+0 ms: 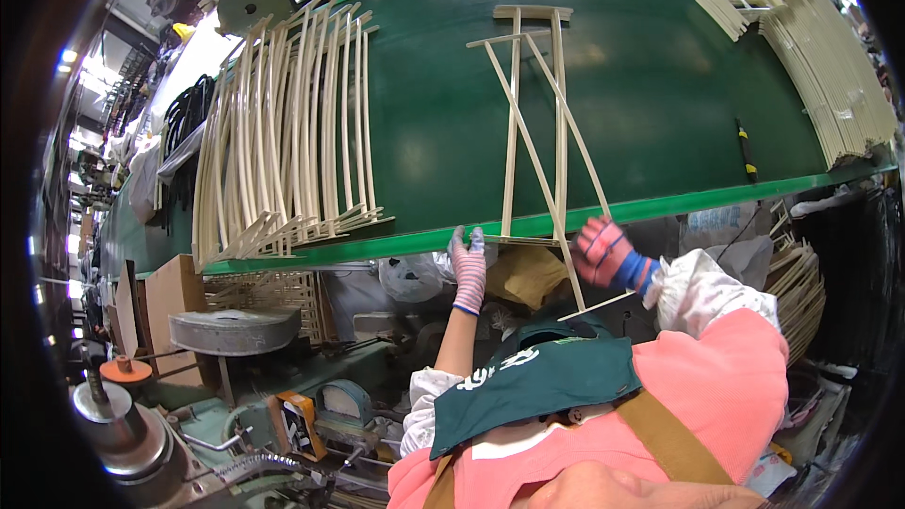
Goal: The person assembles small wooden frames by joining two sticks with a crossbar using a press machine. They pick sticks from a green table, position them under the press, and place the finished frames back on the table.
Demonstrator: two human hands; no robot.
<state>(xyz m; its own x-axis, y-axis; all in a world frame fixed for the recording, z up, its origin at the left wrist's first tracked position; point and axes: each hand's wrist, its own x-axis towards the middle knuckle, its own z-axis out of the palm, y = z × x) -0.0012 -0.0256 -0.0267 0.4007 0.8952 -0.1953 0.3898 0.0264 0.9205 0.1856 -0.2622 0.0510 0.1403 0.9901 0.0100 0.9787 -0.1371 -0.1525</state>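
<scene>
Two narrow frames of pale cream strips cross each other at the middle of the green table. The upper frame (530,137) lies slanted, its near end sticking out past the table edge. My right hand (603,253), in a red and blue glove, has its fingers curled around that frame's right side strip. Under it, the lower frame (510,155) lies nearly straight, away from me. My left hand (468,273), in a striped glove with grey fingertips, is at the table's near edge by the lower frame's near left corner. Its fingers are stretched and apart; whether they touch the corner is unclear.
The green table (434,113) has a raised near edge. Many similar frames (287,132) stand stacked at the left. Pale strips (830,75) are piled at the far right, near a black and yellow cutter-like tool (747,151). Machinery (123,424) stands lower left.
</scene>
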